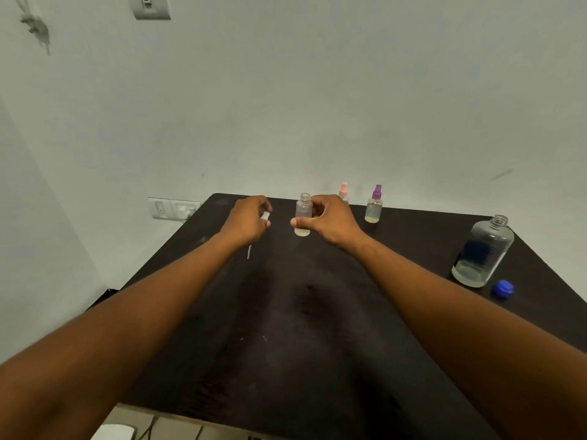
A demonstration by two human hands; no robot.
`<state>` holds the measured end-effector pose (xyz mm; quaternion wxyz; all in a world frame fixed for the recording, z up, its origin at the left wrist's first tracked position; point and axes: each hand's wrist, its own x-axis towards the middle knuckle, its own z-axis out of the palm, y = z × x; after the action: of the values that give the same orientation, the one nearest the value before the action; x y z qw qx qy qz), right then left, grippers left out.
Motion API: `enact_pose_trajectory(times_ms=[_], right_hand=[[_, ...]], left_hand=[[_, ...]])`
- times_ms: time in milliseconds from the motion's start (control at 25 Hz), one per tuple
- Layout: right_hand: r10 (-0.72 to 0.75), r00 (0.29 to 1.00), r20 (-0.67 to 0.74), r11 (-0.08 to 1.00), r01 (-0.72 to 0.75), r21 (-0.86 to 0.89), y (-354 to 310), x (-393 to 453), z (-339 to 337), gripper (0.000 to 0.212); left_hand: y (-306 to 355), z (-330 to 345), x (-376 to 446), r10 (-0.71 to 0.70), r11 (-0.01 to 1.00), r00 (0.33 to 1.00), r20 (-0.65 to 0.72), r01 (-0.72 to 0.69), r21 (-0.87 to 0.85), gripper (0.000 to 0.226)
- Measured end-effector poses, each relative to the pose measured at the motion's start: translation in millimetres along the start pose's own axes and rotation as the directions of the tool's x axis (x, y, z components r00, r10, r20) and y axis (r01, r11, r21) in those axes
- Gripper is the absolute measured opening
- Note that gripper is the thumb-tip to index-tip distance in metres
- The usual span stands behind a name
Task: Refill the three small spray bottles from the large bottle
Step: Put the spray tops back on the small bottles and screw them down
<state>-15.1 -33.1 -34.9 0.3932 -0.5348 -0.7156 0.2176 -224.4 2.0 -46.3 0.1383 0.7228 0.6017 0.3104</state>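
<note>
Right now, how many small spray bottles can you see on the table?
3. An uncapped clear bottle gripped by the right hand, a pink-topped bottle partly hidden behind that hand, and a purple-topped bottle standing further right. The left hand holds the removed sprayer.

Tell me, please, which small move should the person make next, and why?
Probably lay the white spray head on the table, freeing the left hand. The right hand holds the small bottle, open-necked and nearly empty. The large bottle stands uncapped at right, its blue cap beside it, ready for pouring.
</note>
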Motion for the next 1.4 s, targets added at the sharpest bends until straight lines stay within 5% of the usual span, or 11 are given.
enact_pose_trajectory(times_ms=[640, 1400], right_hand=[[0.036, 0.995, -0.094, 0.996, -0.043, -0.081, -33.5, -58.4, -70.6, 0.045], [-0.021, 0.994, -0.110, 0.997, 0.013, -0.075, -57.5, -73.4, -81.5, 0.038]], left_hand=[[187.0, -93.4, -33.4, 0.148, 0.870, 0.906, -0.396, -0.310, -0.385, 0.032], [202.5, -73.7, -62.4, 0.251, 0.883, 0.912, -0.325, -0.353, -0.308, 0.033]])
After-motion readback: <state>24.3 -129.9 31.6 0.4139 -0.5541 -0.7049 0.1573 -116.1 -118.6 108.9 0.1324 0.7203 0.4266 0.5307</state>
